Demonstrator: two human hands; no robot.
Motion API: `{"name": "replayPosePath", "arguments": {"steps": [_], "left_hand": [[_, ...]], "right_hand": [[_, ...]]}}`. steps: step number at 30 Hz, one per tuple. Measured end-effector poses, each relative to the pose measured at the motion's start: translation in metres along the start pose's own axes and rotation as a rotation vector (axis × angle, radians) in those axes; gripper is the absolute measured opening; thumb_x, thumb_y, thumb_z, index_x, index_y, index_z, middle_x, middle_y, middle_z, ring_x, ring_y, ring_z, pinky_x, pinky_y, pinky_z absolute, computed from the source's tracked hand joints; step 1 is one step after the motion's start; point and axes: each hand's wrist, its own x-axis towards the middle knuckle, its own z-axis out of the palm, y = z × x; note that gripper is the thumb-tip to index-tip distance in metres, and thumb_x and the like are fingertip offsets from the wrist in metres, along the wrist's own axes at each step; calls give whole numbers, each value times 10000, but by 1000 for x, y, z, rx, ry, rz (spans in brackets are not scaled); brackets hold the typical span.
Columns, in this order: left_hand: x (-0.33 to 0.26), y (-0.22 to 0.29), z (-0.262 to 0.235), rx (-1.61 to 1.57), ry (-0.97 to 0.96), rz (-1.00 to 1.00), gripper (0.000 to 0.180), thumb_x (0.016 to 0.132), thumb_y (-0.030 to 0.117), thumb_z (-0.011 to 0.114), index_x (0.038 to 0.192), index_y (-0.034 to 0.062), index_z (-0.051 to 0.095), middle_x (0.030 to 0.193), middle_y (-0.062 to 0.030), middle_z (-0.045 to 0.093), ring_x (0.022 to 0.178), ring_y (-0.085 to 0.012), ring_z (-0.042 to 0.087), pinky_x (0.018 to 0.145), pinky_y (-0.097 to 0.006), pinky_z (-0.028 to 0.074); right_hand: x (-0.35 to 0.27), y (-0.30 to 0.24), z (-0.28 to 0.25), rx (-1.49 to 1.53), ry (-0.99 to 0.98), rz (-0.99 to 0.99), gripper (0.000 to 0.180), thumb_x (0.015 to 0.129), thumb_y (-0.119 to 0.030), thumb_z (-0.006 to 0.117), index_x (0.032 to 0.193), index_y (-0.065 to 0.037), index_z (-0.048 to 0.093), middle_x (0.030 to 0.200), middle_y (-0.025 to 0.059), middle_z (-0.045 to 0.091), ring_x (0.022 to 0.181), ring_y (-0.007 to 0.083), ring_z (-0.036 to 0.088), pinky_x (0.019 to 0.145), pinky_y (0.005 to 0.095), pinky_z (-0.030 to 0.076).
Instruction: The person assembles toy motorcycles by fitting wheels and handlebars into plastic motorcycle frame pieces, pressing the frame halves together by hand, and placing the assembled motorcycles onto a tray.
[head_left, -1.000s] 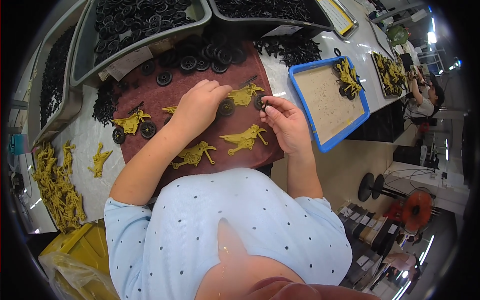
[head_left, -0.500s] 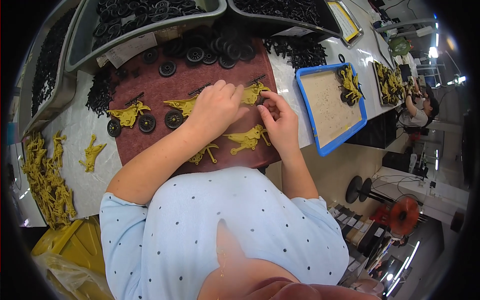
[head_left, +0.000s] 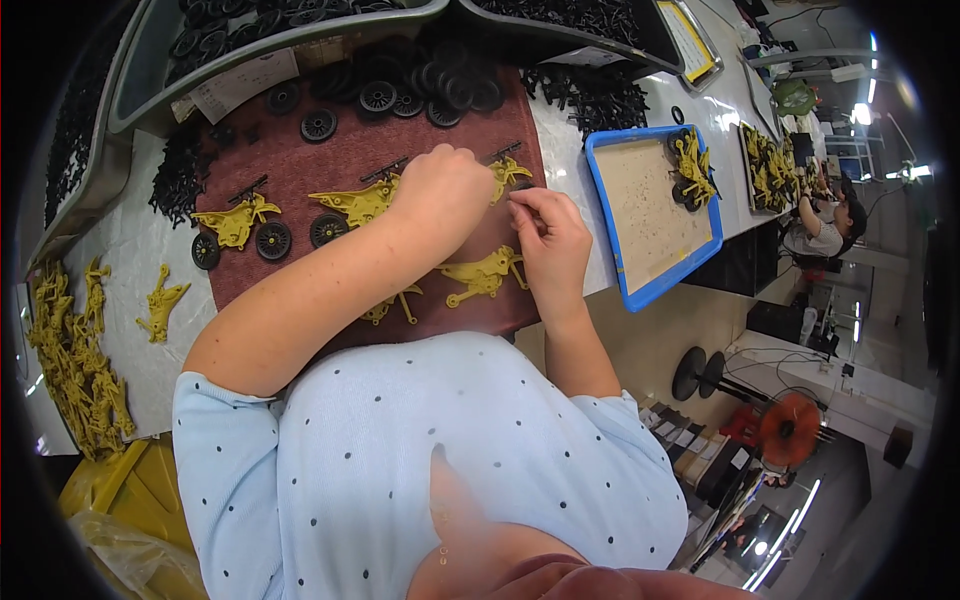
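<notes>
A pale grey work bench [head_left: 130, 270] carries a dark red felt mat [head_left: 320, 190] with yellow plastic toy motorbike frames [head_left: 240, 218] and loose black wheels [head_left: 272, 240] on it. A blue-rimmed flat tray [head_left: 650, 215] lies to its right, a heap of yellow frames [head_left: 75, 360] at the bench's left edge, and grey bins of black parts [head_left: 190, 45] behind.

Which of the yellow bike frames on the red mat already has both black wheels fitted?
The far-left frame on the red mat: black wheels sit at both its ends. The frame below the right hand has none.

Long white workbench [head_left: 655, 95], grey bins [head_left: 150, 60] at its back, bright ceiling lights [head_left: 868, 100], possibly an orange fan [head_left: 790, 430]
</notes>
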Motion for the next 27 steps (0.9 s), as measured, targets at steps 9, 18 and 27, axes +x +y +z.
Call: {"name": "replayPosePath", "arguments": {"steps": [9, 18, 27], "left_hand": [[11, -11, -7, -123, -112, 0, 213, 757, 169, 722, 705, -31, 671, 760, -203, 652, 775, -359, 657, 709, -426, 542], [19, -13, -16, -140, -237, 26, 115, 720, 84, 667, 793, 7, 714, 816, -184, 694, 823, -339, 692, 707, -405, 574], [23, -18, -13, -216, -181, 66, 144, 643, 117, 697, 692, -18, 686, 692, -221, 643, 716, -366, 672, 657, -422, 559]], "right_hand": [[-4, -7, 7, -12, -30, 97, 145, 788, -31, 715, 932, -26, 700, 832, 113, 657, 717, 241, 647, 632, 316, 520], [-5, -8, 10, -188, -33, -79, 143, 806, 12, 687, 946, -6, 700, 766, 94, 613, 607, 148, 590, 576, 264, 489], [-3, -18, 15, -284, -99, -43, 137, 772, -11, 694, 901, -21, 650, 810, 134, 574, 757, 325, 594, 658, 402, 488]]}}
